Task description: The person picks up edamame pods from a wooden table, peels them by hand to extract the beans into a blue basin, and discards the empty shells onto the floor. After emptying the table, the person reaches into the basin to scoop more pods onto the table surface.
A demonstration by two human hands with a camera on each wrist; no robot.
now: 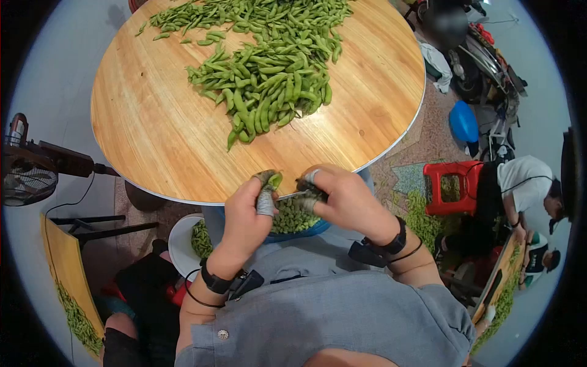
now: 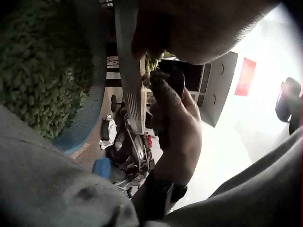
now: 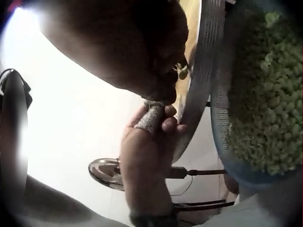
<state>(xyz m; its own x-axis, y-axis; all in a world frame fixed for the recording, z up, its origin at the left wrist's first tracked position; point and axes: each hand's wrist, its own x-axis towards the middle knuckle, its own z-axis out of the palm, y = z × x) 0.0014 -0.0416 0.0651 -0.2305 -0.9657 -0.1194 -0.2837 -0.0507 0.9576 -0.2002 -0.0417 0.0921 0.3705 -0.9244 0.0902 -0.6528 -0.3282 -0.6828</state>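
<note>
In the head view my left hand (image 1: 247, 211) pinches a green soybean pod (image 1: 276, 181) just over the table's near edge. Grey wrapping covers its thumb, and the fingertips look dark. My right hand (image 1: 345, 194) is level with it, a short gap away, thumb and forefinger brought together; they too have grey wrapping and dark tips. I cannot tell whether anything is between them. Below both hands a blue basket (image 1: 319, 231) holds shelled green beans (image 1: 292, 222). A heap of pods (image 1: 269, 92) lies on the round wooden table (image 1: 153, 134).
A white bowl (image 1: 179, 244) with green contents stands left of my lap. At left is a fan (image 1: 30, 177); at right, a red stool (image 1: 452, 189) and a blue tub (image 1: 463, 122). A person in white (image 1: 529, 183) sits at right, near another table bearing pods (image 1: 498, 312).
</note>
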